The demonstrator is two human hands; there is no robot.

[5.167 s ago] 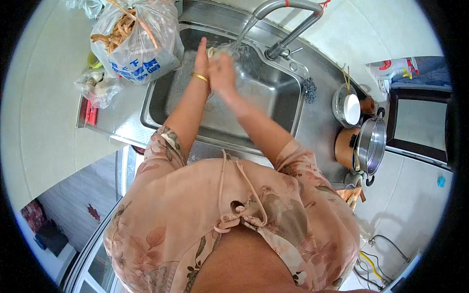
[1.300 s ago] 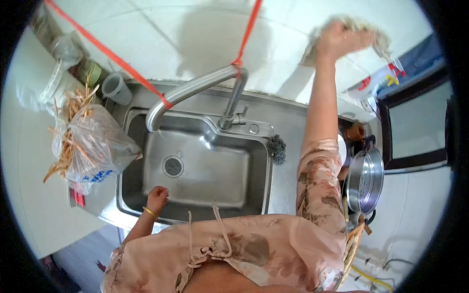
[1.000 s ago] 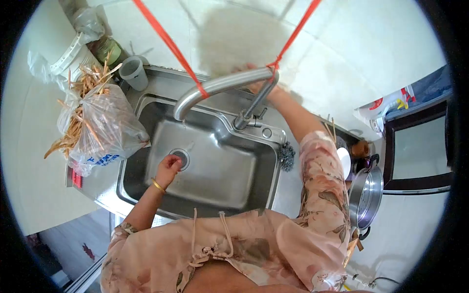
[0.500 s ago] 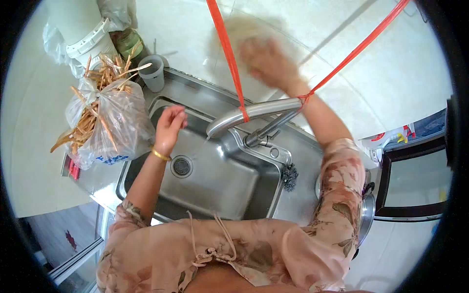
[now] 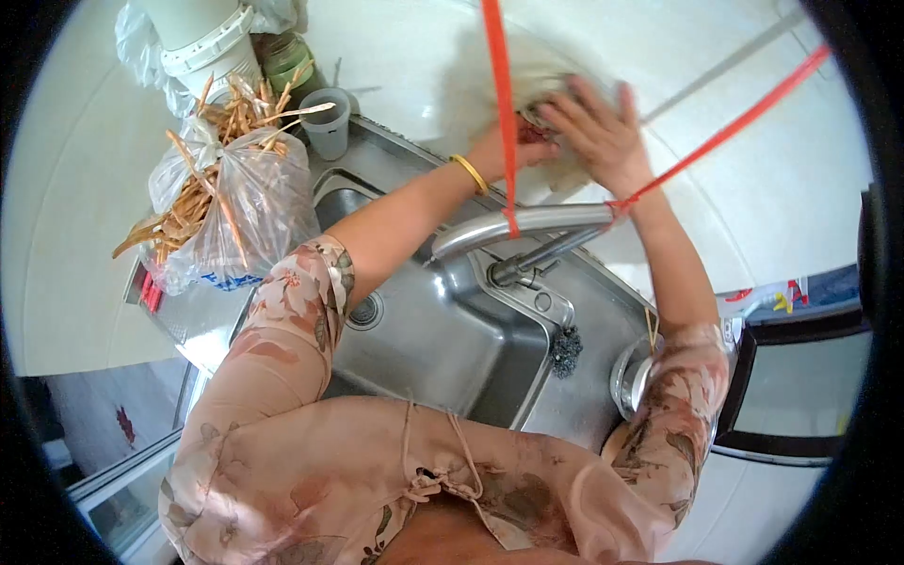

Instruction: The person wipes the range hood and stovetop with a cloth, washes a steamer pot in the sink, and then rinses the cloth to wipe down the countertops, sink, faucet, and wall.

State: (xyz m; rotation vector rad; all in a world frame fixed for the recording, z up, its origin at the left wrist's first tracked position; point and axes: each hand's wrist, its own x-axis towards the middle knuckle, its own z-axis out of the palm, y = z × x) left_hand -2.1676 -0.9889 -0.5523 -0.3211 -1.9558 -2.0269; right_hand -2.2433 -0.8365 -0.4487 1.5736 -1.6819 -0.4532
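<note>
Both my hands are up by the pale tiled wall, beyond the steel tap [image 5: 527, 222]. My right hand [image 5: 603, 137] is open, its fingers stretched out and spread. To its left is my left hand [image 5: 494, 155], wearing a yellow bangle [image 5: 468, 173], partly behind a red strap [image 5: 499, 85]; its fingers are blurred, so its grip cannot be judged. Between and below the hands shows a pale, smeared thing [image 5: 562, 175] with a dark and reddish patch; I cannot make out its kind. The steel sink [image 5: 424, 363] lies beneath my arms.
Red straps are tied round the tap. On the left stand a plastic bag [image 5: 268, 198] of dry brown sticks, a translucent cup [image 5: 327, 132], a green jar [image 5: 285, 64] and a white bucket [image 5: 202, 42]. A steel scourer [image 5: 565, 352] and metal bowl [image 5: 629, 377] sit right of the sink.
My left hand has risen from over the sink to the wall, next to my right hand. The right hand has shifted right relative to the pale thing, and its fingers are spread. The view has shifted slightly.
</note>
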